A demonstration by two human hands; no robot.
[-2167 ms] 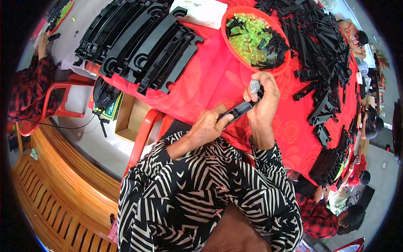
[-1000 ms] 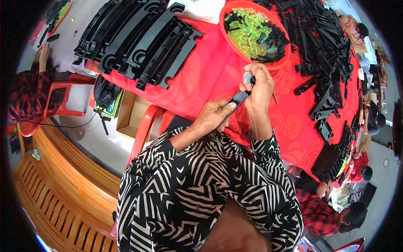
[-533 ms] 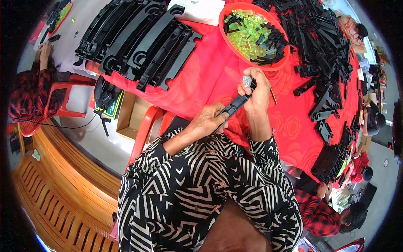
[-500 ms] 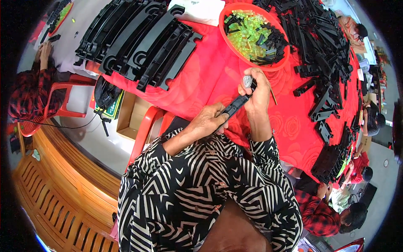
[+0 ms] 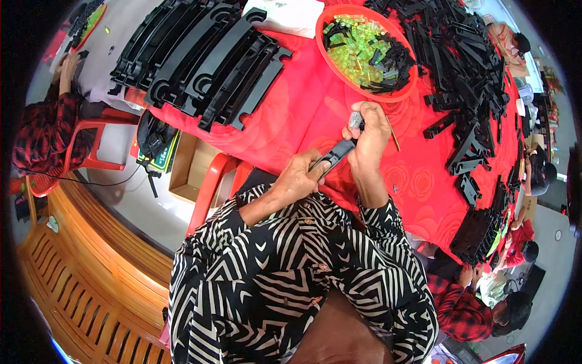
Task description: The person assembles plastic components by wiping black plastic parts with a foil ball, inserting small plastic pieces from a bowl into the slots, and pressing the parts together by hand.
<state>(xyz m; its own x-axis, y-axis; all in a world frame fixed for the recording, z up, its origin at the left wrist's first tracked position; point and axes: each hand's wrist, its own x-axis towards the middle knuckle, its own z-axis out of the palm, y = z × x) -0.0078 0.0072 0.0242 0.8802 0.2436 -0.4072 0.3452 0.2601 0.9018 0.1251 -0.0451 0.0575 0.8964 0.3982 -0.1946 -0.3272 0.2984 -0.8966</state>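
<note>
Left hand (image 5: 300, 175) gripping a narrow black plastic-looking bar (image 5: 341, 148) over the near side of the red floral tablecloth (image 5: 418, 182), right hand (image 5: 371, 134) clutching a rough silvery lump (image 5: 356, 120), I'm apparently working the bar's far end, next needing steady bracing.

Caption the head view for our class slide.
Left hand holds a slim black plastic strip, right hand a rounded silvery piece.

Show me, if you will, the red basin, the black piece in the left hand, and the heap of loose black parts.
Red basin (image 5: 388, 97): head view, its lower rim.
Black piece (image 5: 339, 150): head view, its exposed upper part.
Heap of loose black parts (image 5: 459, 57): head view, its middle.
</note>
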